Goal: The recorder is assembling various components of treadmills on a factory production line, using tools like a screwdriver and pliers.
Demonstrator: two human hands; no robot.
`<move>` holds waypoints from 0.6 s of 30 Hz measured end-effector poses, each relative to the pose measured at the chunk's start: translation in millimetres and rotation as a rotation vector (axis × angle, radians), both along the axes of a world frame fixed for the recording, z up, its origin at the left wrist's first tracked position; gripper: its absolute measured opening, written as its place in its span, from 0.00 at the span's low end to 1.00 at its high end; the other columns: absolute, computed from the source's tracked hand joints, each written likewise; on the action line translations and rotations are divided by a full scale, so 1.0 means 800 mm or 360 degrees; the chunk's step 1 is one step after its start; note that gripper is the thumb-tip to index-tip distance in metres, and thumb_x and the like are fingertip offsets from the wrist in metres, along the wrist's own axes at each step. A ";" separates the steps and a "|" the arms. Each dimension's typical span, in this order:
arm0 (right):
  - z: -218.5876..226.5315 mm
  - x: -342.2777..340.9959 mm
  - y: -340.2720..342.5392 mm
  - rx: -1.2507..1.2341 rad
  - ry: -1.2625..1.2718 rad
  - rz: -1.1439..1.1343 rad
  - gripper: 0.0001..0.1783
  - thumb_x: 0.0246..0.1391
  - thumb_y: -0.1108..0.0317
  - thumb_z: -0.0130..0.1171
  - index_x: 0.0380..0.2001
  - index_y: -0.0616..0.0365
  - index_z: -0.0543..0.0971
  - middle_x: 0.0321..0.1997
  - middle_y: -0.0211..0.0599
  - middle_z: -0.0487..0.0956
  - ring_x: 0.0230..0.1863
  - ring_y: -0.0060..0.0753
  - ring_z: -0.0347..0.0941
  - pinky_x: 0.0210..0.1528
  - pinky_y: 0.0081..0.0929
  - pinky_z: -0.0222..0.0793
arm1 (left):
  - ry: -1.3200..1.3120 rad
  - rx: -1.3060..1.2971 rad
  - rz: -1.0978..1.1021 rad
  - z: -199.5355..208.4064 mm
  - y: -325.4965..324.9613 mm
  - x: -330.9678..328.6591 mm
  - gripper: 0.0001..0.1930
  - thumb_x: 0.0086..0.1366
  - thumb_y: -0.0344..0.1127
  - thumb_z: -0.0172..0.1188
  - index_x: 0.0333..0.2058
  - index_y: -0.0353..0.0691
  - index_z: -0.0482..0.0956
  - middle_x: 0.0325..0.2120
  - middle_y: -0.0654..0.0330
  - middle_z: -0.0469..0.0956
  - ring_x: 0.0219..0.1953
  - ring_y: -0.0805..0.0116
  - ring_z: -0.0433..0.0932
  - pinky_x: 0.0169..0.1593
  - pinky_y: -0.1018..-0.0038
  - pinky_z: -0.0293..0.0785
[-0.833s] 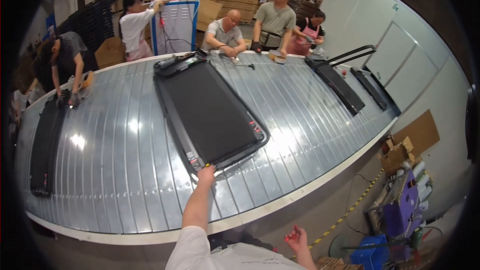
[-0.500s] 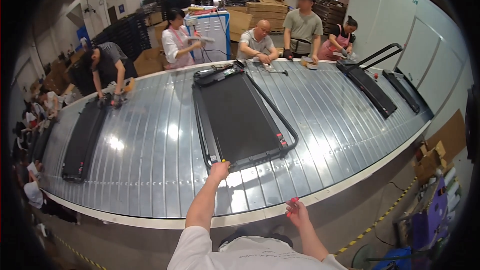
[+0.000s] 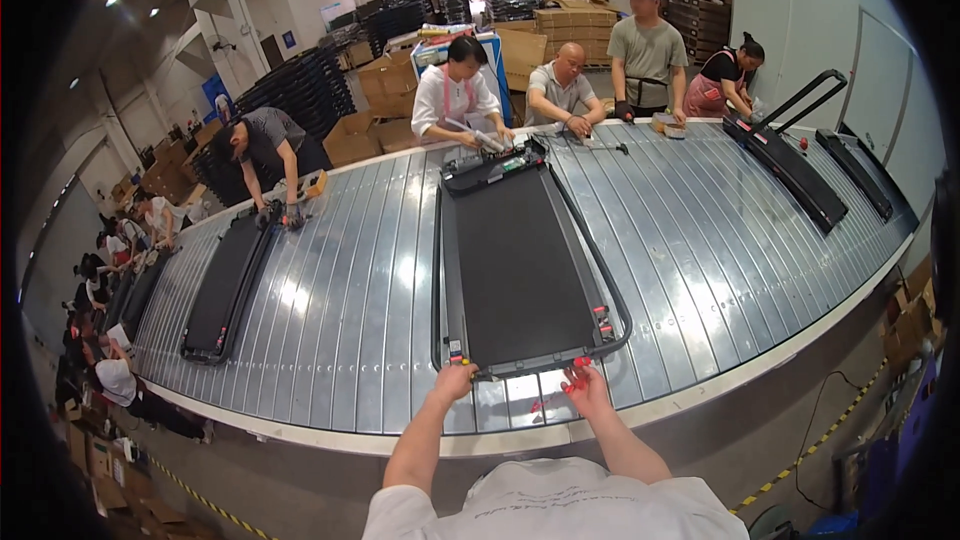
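A black folding treadmill [image 3: 522,270] lies flat on the metal slat table before me, its near end toward me. My left hand [image 3: 456,381] is closed at its near left corner, beside a small yellow piece [image 3: 466,362]. Close to the near edge, right of the middle, my right hand [image 3: 590,392] holds small red parts [image 3: 583,363] between curled fingers; their exact kind is too small to tell. More red parts [image 3: 604,320] sit on the treadmill's near right corner. At its far end, a co-worker in a pink apron [image 3: 462,100] has both hands on the console.
The long slat table [image 3: 370,290] has a pale rim [image 3: 690,402]. Another treadmill [image 3: 228,290] lies left, handled by a gloved co-worker [image 3: 265,150]. Farther right are a treadmill with a raised handle [image 3: 790,175] and a black panel [image 3: 855,175]. More co-workers stand along the far side.
My right hand has come up from near the rim to the treadmill's near edge. The treadmill now lies straighter. The pink-aproned co-worker has reached in to its far end. My view has shifted.
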State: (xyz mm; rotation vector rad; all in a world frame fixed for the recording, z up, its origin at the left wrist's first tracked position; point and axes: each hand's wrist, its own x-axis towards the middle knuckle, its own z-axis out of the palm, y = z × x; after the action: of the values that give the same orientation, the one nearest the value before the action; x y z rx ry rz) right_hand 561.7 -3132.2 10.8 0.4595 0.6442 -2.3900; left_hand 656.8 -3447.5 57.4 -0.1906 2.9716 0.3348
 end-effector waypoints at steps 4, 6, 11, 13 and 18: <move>-0.021 -0.022 0.023 -0.0069 -0.0043 -0.0375 0.09 0.47 0.65 0.52 0.34 0.50 0.76 0.31 0.28 0.73 0.36 0.33 0.68 0.41 0.38 0.66 | 0.0006 -0.0043 -0.0004 -0.007 0.022 -0.003 0.18 0.49 0.28 0.53 0.41 0.52 0.78 0.30 0.53 0.80 0.36 0.54 0.79 0.40 0.60 0.72; -0.014 -0.033 0.030 -0.0166 -0.0013 -0.0467 0.09 0.47 0.64 0.51 0.33 0.48 0.76 0.33 0.28 0.75 0.37 0.32 0.69 0.38 0.36 0.67 | 0.0020 -0.0015 0.0038 -0.010 0.023 0.001 0.18 0.49 0.29 0.53 0.40 0.53 0.78 0.29 0.54 0.80 0.35 0.55 0.79 0.39 0.60 0.72; 0.020 -0.054 0.038 -0.0061 -0.0068 -0.0519 0.11 0.47 0.61 0.48 0.31 0.49 0.76 0.35 0.30 0.77 0.39 0.32 0.71 0.34 0.32 0.66 | 0.0158 -0.0004 0.0130 -0.015 0.023 0.009 0.15 0.48 0.30 0.55 0.37 0.52 0.79 0.26 0.54 0.80 0.33 0.56 0.79 0.39 0.61 0.72; 0.013 -0.057 0.050 -0.0037 -0.0039 -0.0499 0.11 0.47 0.60 0.48 0.32 0.49 0.76 0.35 0.30 0.77 0.39 0.32 0.71 0.35 0.33 0.66 | 0.0242 -0.0019 0.0103 -0.018 0.033 0.008 0.15 0.48 0.30 0.55 0.36 0.51 0.79 0.26 0.54 0.79 0.33 0.56 0.79 0.40 0.61 0.71; 0.018 -0.064 0.051 0.0021 0.0088 -0.0337 0.11 0.47 0.60 0.49 0.32 0.49 0.76 0.35 0.30 0.77 0.39 0.32 0.70 0.36 0.35 0.65 | 0.0426 0.0018 0.0180 -0.021 0.031 0.005 0.15 0.46 0.30 0.56 0.36 0.51 0.80 0.26 0.54 0.79 0.33 0.54 0.77 0.39 0.60 0.70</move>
State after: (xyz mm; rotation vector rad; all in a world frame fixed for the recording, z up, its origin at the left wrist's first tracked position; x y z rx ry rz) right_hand 510.2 -3091.3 24.9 0.4905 0.6649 -2.6075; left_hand 660.8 -3422.7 40.5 -0.3389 3.2289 0.4210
